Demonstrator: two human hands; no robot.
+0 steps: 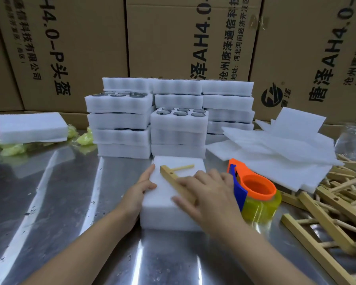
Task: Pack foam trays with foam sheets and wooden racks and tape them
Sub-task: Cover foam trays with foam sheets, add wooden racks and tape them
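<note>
Right now the foam tray [164, 204] sits on the steel surface [70, 202], with the wooden rack [170, 174] lying slantwise on top. Neither grip closes: the left hand [139, 192] braces the tray's left side, and the right hand [210, 192] presses flat-fingered on the rack. The foam is likely light, soft and easily dented, so hold it by both sides. The rack looks stiff but slender.

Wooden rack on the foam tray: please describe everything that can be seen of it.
The rack is a pale wooden bar with a small hole in its side and one thin round peg sticking out near its far end. It lies flat and diagonally on top of the white foam tray. The right hand rests with straight fingers on its near half and hides that part.
</note>
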